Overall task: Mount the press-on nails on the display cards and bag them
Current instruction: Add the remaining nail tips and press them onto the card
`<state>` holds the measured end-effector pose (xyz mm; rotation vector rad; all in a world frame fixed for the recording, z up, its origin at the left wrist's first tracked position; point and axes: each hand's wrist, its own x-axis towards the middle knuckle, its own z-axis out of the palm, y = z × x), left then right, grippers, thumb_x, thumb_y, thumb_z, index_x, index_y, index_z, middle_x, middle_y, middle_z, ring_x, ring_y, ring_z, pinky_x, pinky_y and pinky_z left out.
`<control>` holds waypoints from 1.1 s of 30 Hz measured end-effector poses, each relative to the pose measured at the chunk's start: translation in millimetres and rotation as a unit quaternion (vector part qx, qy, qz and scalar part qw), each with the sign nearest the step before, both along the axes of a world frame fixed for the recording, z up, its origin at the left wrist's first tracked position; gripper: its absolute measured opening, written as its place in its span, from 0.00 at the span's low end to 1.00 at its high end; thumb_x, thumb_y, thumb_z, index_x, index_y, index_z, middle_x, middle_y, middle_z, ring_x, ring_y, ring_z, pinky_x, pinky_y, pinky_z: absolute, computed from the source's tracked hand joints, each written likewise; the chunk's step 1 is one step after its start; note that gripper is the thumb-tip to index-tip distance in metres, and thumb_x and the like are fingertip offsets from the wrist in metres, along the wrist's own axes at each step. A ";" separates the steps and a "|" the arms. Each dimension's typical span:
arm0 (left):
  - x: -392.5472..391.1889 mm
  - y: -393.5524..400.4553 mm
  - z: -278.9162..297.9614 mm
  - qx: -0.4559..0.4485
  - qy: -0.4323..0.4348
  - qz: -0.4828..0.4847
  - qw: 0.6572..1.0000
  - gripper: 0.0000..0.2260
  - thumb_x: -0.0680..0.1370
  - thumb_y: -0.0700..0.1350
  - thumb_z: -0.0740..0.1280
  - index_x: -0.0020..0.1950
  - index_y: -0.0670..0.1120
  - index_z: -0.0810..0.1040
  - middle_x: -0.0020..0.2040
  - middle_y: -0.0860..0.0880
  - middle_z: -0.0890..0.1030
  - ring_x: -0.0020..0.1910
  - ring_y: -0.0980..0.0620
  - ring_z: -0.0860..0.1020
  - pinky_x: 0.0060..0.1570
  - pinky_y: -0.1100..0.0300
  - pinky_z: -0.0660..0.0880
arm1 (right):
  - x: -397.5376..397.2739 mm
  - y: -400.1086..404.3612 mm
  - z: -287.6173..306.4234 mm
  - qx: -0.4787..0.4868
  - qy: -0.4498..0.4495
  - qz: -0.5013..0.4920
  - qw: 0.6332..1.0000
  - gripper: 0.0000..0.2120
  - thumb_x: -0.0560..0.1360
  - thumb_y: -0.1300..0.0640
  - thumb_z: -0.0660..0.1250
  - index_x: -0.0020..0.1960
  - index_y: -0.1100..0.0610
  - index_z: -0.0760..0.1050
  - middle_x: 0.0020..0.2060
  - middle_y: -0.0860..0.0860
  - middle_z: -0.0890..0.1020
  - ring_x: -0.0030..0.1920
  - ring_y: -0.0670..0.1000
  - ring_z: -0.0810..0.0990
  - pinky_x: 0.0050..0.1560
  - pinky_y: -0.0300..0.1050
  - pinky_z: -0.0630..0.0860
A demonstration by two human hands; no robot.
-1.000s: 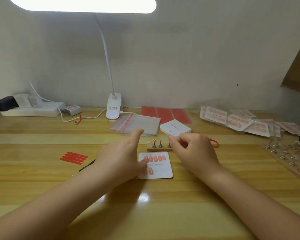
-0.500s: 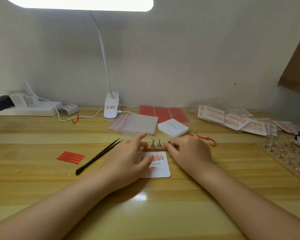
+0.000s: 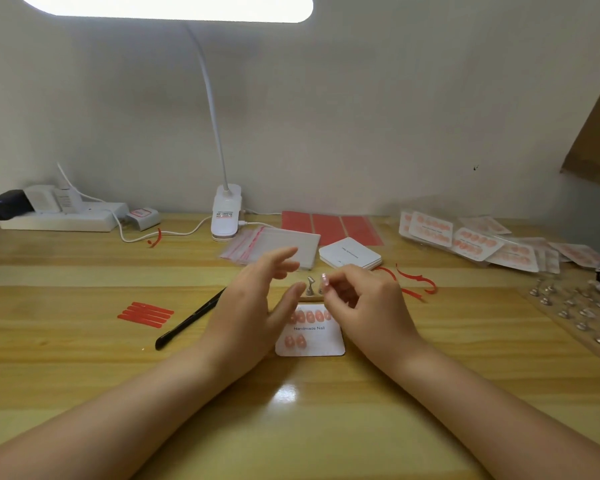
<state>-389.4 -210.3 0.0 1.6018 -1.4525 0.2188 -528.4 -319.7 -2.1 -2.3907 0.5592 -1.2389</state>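
**Right hand lifts a pink nail over the half-filled card**

The press-on nail [image 3: 324, 279] is pinched at the right hand's [image 3: 368, 303] fingertips, held above the top edge of the display card [image 3: 310, 332]; the fingers curl round it and hide how much of it is gripped. The card lies flat on the wooden table [image 3: 84, 368] between the two wrists. Its upper row of nails is partly covered by both hands, so the count there cannot be told; two nails show in the lower row, under the words "Handmade Nail". The small wooden stand [image 3: 311, 292] just behind the card is mostly hidden, with only metal holders showing between the hands.

The left hand [image 3: 257, 303] is loose, fingers spread and slightly bent, holding nothing, its thumb side near the card's upper left corner.

Black tweezers [image 3: 187, 323] lie to the left, their tip hidden behind the left hand. Farther back sit clear zip bags [image 3: 278, 242] and a stack of blank cards [image 3: 350, 254].

Half a second ago both hands were low at the stand with the right fingers on it; now the right has risen with the nail and the left has lifted off the card.
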 end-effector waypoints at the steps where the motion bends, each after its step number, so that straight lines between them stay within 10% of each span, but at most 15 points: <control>1: -1.5 1.0 1.5 -0.015 -0.005 -0.015 1.000 0.22 0.76 0.48 0.69 0.68 0.53 0.68 0.57 0.56 0.79 0.55 0.57 0.78 0.56 0.61 0.74 | 0.0 2.7 0.2 0.012 -0.003 0.017 1.000 0.03 0.74 0.65 0.71 0.46 0.58 0.82 0.34 0.48 0.82 0.34 0.45 0.79 0.37 0.36 0.75; 9: -1.7 2.1 2.6 -0.041 -0.073 -0.052 0.995 0.20 0.72 0.40 0.74 0.63 0.41 0.76 0.51 0.51 0.84 0.51 0.51 0.82 0.51 0.48 0.80 | -0.9 9.0 0.1 -0.001 0.012 0.058 0.998 0.04 0.74 0.64 0.71 0.47 0.59 0.84 0.35 0.48 0.82 0.36 0.45 0.78 0.39 0.39 0.75; 19: -1.9 1.5 2.2 -0.049 -0.025 -0.041 0.998 0.20 0.76 0.39 0.69 0.66 0.44 0.71 0.47 0.52 0.84 0.48 0.58 0.81 0.50 0.72 0.73 | -0.7 6.7 -0.9 -0.038 0.028 0.066 0.997 0.04 0.74 0.65 0.72 0.48 0.60 0.83 0.38 0.43 0.80 0.38 0.39 0.74 0.42 0.26 0.68; 33: 4.3 -4.0 -1.6 -0.029 0.141 0.001 0.990 0.21 0.75 0.44 0.70 0.65 0.53 0.67 0.47 0.58 0.81 0.49 0.64 0.79 0.51 0.71 0.75 | -4.1 -15.4 0.1 0.150 -0.006 -0.029 0.988 0.04 0.74 0.57 0.71 0.40 0.55 0.81 0.30 0.46 0.81 0.32 0.42 0.79 0.33 0.33 0.73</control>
